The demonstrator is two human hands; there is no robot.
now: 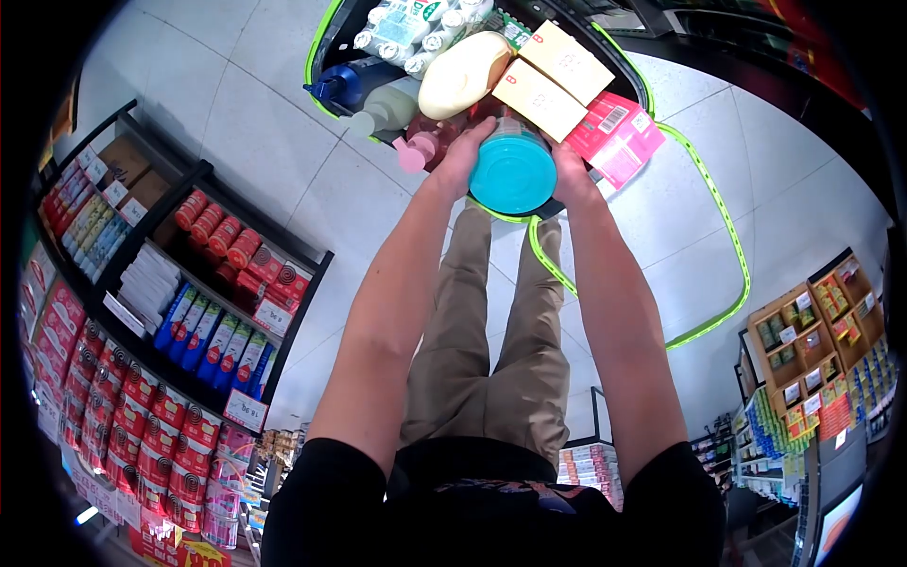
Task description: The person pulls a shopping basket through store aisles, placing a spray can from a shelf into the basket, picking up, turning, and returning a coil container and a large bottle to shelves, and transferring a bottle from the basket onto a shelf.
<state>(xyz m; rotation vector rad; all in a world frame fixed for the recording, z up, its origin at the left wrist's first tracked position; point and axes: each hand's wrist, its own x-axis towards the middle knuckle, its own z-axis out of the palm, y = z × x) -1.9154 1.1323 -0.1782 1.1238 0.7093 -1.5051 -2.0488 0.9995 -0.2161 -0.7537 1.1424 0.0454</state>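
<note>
Between my two hands is a container with a round turquoise lid (pixel 513 170), at the near end of a full shopping basket (pixel 312 66). My left hand (pixel 461 156) grips its left side, fingers partly hidden behind it. On its other side my right hand (pixel 570 170) presses close, most of its fingers out of sight. Close to my left hand are a pink pump bottle (pixel 416 151) and a cream-coloured bottle (pixel 465 76). Two pale yellow boxes (pixel 553 80) and a pink box (pixel 616 140) lie beyond my right hand.
The basket also holds a dark blue bottle (pixel 354 83), a pale green bottle (pixel 387 106) and a white multipack (pixel 416 28). Its green handle (pixel 746 255) hangs out to the right. Stocked shelves (pixel 189 283) stand at left, a wooden display rack (pixel 803 340) at right.
</note>
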